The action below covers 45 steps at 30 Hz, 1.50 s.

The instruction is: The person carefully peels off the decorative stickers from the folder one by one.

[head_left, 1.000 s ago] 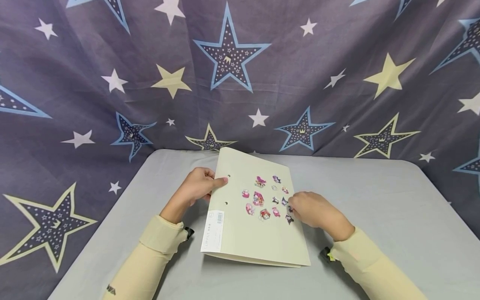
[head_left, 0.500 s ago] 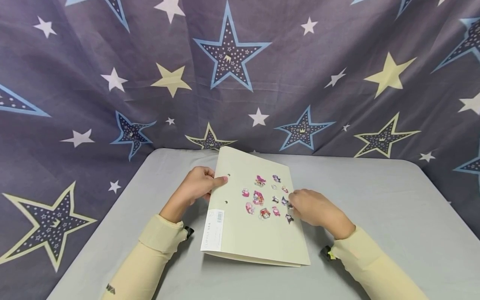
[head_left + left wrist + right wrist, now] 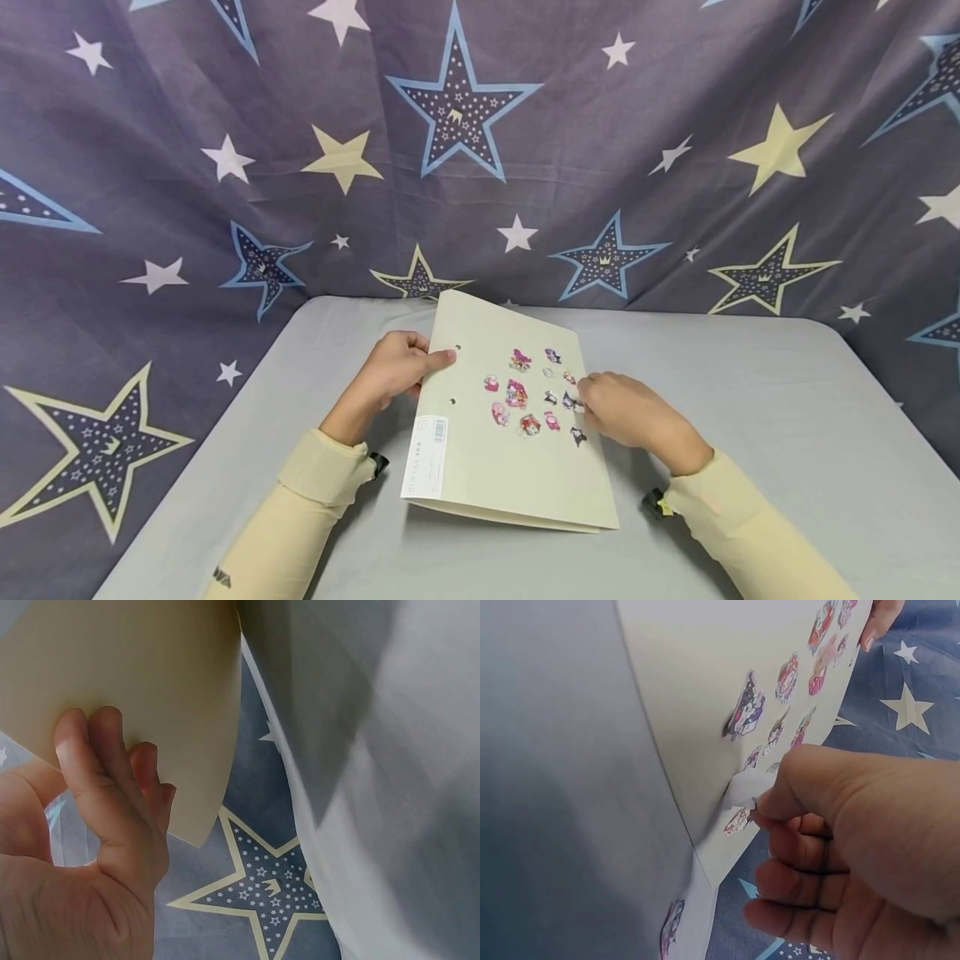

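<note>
My left hand (image 3: 401, 364) holds a cream clip-file folder (image 3: 517, 492) by its left edge, thumb on the front cover and fingers behind it, as the left wrist view shows. The folder is tilted up from the table. Small colourful cartoon stickers (image 3: 516, 393) are scattered over the middle and right of its cover. At the cover's right edge, my right hand (image 3: 630, 410) pinches a small sticker (image 3: 744, 789) between thumb and forefinger. Its white back shows in the right wrist view, close against the cover.
The folder rests over a grey cloth-covered table (image 3: 757, 400). A white barcode label (image 3: 425, 458) sits at the cover's lower left, with two punched holes above it. Behind the table hangs a dark curtain (image 3: 555, 167) printed with stars.
My right hand has risen slightly along the folder's right edge, and the dark sticker by its fingertips no longer shows in the head view. The left hand keeps its hold.
</note>
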Each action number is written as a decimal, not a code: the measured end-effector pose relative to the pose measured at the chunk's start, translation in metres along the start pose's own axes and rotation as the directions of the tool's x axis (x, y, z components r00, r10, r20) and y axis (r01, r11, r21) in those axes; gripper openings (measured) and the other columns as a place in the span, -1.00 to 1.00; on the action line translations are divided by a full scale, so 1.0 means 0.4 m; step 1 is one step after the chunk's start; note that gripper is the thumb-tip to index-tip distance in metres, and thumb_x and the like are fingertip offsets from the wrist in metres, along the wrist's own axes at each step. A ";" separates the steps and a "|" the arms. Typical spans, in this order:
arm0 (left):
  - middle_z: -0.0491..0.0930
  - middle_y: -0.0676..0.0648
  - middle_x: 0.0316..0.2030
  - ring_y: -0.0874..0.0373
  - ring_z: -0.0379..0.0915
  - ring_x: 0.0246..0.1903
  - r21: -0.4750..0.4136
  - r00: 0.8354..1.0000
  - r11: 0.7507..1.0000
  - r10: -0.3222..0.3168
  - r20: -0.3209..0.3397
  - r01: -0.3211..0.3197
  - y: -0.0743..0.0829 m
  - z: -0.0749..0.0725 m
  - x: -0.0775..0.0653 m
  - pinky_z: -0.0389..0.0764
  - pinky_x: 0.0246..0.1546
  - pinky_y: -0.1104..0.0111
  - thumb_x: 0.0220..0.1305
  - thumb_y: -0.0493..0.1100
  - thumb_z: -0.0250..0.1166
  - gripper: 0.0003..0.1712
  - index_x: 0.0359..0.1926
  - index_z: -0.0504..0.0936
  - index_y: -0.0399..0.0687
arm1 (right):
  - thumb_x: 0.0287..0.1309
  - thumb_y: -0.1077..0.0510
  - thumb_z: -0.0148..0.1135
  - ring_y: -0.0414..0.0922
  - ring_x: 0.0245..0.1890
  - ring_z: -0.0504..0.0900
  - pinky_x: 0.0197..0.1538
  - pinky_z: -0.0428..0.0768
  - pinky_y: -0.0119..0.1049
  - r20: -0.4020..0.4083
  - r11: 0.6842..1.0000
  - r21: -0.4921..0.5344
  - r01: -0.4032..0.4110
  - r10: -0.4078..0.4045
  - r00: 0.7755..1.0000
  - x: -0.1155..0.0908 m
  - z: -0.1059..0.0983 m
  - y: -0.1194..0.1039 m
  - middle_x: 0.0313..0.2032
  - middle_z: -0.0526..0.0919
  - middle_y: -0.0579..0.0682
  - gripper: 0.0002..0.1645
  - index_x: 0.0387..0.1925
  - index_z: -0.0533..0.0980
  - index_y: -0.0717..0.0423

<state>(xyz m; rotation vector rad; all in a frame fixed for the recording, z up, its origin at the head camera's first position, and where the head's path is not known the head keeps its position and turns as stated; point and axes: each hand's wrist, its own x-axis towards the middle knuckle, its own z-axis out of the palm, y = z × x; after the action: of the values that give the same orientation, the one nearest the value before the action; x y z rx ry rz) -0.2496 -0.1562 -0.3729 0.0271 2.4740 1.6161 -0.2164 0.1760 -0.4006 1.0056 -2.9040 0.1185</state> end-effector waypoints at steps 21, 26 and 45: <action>0.65 -0.17 -0.47 -0.01 0.61 -0.56 -0.001 0.999 1.000 0.019 -0.036 -0.019 0.004 0.004 -0.002 0.64 -0.52 0.08 0.08 0.07 0.42 -0.53 -0.23 0.55 -0.24 | 0.05 0.32 0.22 -0.17 -0.55 0.37 -0.44 0.43 -0.28 -0.101 0.998 0.020 -0.064 0.066 0.993 -0.004 -0.016 0.043 -0.58 0.40 -0.10 -0.83 -0.53 0.41 0.10; 0.65 -0.17 -0.47 -0.01 0.61 -0.56 0.000 0.999 1.000 0.024 -0.036 -0.024 0.003 0.004 -0.003 0.64 -0.52 0.07 0.08 0.07 0.41 -0.54 -0.23 0.55 -0.24 | 0.08 0.31 0.24 -0.15 -0.57 0.41 -0.46 0.48 -0.25 -0.121 0.994 0.008 -0.105 0.105 0.987 -0.011 -0.021 0.067 -0.58 0.42 -0.08 -0.85 -0.52 0.44 0.14; 0.64 -0.18 -0.49 -0.01 0.62 -0.57 -0.010 0.999 1.000 0.023 -0.044 -0.024 0.006 0.008 -0.004 0.64 -0.52 0.06 0.07 0.04 0.42 -0.56 -0.26 0.56 -0.25 | 0.17 0.31 0.19 -0.16 -0.59 0.37 -0.47 0.43 -0.25 0.058 0.988 0.011 -0.156 0.155 0.986 -0.023 -0.003 0.102 -0.62 0.40 -0.10 -0.78 -0.56 0.44 0.09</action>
<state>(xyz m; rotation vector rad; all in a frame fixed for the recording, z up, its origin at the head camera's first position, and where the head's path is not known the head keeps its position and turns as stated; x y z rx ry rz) -0.2477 -0.1525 -0.3716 0.0200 2.5066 1.6560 -0.2346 0.2138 -0.4024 0.7959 -3.0359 0.1215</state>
